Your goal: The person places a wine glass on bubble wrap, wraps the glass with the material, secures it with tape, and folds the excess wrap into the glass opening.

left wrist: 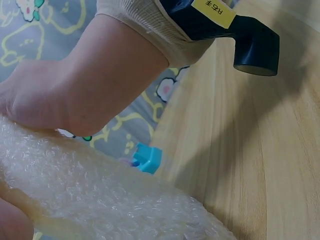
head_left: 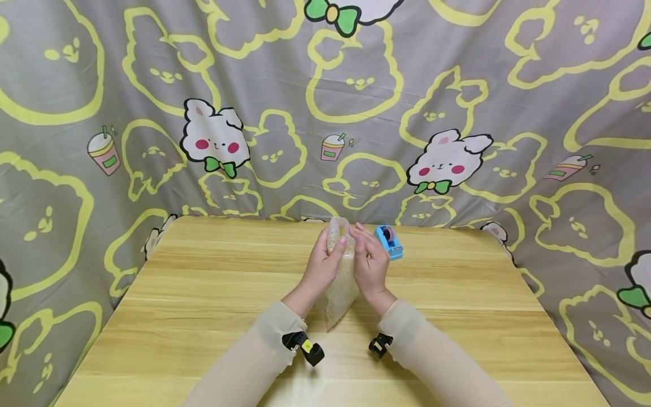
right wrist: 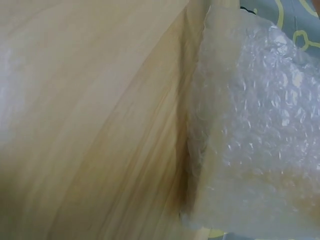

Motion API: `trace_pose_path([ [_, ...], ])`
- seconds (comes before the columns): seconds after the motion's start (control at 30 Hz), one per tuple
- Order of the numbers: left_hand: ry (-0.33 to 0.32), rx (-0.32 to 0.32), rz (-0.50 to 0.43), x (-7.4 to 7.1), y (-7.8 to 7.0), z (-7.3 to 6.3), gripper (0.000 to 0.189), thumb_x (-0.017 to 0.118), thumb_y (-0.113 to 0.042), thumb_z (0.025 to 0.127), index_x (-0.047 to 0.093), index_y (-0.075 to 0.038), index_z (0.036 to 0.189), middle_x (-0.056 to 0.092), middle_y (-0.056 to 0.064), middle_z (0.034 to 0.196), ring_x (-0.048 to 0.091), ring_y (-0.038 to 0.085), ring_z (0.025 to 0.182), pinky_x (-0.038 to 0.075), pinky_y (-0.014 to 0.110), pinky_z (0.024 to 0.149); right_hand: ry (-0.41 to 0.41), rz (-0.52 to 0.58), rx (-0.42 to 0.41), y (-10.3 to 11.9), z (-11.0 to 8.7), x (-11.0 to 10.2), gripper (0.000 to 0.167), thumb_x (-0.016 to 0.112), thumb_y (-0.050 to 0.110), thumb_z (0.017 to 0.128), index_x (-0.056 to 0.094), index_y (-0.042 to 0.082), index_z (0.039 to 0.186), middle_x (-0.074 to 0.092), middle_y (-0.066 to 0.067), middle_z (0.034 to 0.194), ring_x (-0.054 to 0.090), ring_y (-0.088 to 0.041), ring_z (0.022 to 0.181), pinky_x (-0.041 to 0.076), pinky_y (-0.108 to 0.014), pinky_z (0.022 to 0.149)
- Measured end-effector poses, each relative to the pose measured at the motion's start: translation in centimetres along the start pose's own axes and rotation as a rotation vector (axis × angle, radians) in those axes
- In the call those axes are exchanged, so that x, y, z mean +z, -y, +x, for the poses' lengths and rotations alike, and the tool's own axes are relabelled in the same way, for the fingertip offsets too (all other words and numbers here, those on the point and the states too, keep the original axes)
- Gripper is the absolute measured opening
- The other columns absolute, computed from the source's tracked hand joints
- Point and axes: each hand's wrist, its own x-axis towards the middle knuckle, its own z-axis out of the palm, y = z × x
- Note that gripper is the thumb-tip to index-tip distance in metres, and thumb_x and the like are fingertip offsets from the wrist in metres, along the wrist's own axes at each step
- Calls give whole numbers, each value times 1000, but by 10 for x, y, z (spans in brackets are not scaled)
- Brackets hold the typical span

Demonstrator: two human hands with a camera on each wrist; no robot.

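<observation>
A sheet of clear bubble wrap point(head_left: 342, 291) is held upright above the table, folded or wrapped over, with its lower corner pointing down toward me. My left hand point(head_left: 321, 261) grips its left side, thumb on the near face. On the other side my right hand point(head_left: 372, 268) holds the right edge near the top. The left wrist view shows the bubble wrap point(left wrist: 100, 185) stretching across below the right forearm. In the right wrist view the bubble wrap point(right wrist: 270, 130) fills the right side, and the fingers are out of sight. Whether anything lies inside the wrap I cannot tell.
Just beyond my right hand stands a blue tape dispenser point(head_left: 389, 244) with a roll in it. The wooden table point(head_left: 203, 294) reaches back to a grey patterned curtain point(head_left: 285, 147), which also hangs along both sides. Black wrist cameras point(head_left: 307, 347) sit at both cuffs.
</observation>
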Motion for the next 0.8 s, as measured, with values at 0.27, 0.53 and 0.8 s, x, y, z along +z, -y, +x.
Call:
trace_pose_path([
  [0.27,32,1,31,-1,-3,-1,48,46,-11,107,33,0,152,45,23,147,50,36,129,49,43,102,-70,24,-55,-22,-8,4,21,55,-25,82,73,-16,88,70,-33,89,65,-55,92,52,-56,88],
  [0.53,34,16,26,-1,4,2,48,44,-6,107,31,1,152,41,24,151,45,38,134,45,46,106,-95,35,-76,-38,-16,4,21,59,-13,91,77,-6,82,73,-24,90,70,-45,93,55,-43,91],
  [0.8,123,21,60,-12,5,1,64,57,-26,104,27,-3,155,38,21,154,41,33,139,39,45,112,-86,46,-102,-38,-17,2,21,61,-6,95,77,-5,82,74,-22,93,70,-44,96,54,-44,93],
])
